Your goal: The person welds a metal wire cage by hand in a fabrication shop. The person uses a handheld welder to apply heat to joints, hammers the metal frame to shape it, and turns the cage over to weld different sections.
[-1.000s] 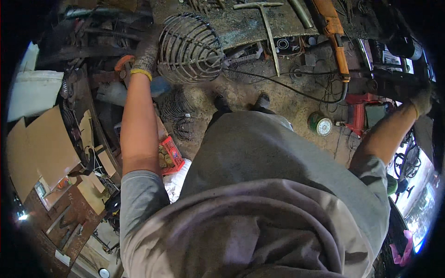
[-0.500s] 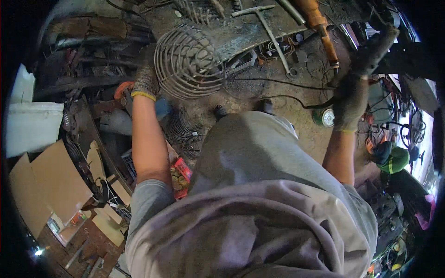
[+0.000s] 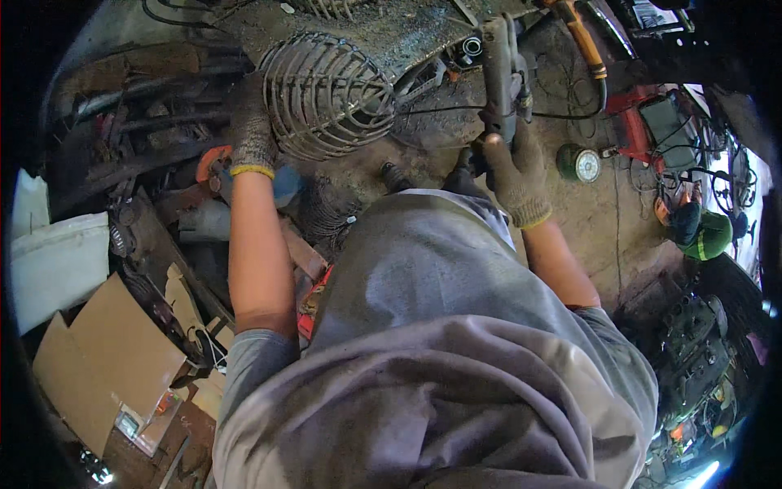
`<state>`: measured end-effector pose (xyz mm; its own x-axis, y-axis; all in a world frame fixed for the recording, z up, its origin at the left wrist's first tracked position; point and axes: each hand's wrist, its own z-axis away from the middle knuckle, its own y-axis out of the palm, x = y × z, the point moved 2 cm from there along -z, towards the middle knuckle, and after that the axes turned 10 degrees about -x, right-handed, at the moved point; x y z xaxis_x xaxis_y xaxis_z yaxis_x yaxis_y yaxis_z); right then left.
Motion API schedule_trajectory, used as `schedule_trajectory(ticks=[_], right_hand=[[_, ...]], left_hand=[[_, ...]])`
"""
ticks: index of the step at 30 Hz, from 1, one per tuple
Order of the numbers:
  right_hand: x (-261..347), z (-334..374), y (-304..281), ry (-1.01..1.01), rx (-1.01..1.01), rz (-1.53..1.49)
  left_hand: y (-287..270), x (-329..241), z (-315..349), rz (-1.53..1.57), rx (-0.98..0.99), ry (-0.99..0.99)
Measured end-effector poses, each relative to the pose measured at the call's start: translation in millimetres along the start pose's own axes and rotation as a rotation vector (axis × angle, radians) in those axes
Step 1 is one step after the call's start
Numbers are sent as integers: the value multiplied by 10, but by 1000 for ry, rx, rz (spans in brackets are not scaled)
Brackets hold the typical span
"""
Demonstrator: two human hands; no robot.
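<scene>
The left grip (image 3: 251, 134), in a dark knitted glove with a yellow cuff, holds the left side of a rounded cage (image 3: 326, 98) of bent metal rods; its fingertips are hard to make out. The right grip (image 3: 520, 173), gloved likewise, is closed around the lower end of a dark metal hand tool (image 3: 497, 69), which points away from the body, well apart from the cage. Beyond lies a cluttered surface (image 3: 391, 37). An orange-handled tool (image 3: 580, 39) trails a black cable to the right. Near the right wrist a round green tin (image 3: 577, 163) stands on the floor (image 3: 623, 220). Brown cardboard (image 3: 114, 359) leans at lower left.
</scene>
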<state>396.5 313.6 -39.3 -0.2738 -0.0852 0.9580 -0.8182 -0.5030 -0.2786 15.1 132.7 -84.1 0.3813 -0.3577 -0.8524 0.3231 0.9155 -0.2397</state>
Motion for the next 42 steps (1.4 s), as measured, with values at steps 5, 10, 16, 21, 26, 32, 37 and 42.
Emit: schedule_trajectory(ticks=[5, 10, 16, 21, 26, 32, 37, 42], right_hand=[[-86, -46, 34, -134, 149, 239], [-204, -127, 102, -54, 233, 224], [-227, -128, 230, -42, 255, 159], [-332, -100, 356, -27, 229, 31], [-341, -113, 459, 63, 244, -2], [-324, -158, 562, 29, 226, -107], [-207, -204, 577, -6, 226, -7], [-245, -226, 611, 11, 223, -73]], left_hand=[[132, -184, 355, 32, -106, -159], [231, -169, 397, 107, -72, -189], [421, -396, 629, 114, -133, -180], [312, -282, 404, 112, -154, -178], [358, -313, 477, 122, -152, -180], [389, -347, 528, 128, -135, -196], [325, -294, 446, 206, -42, -150], [402, -354, 543, 185, -176, -188]])
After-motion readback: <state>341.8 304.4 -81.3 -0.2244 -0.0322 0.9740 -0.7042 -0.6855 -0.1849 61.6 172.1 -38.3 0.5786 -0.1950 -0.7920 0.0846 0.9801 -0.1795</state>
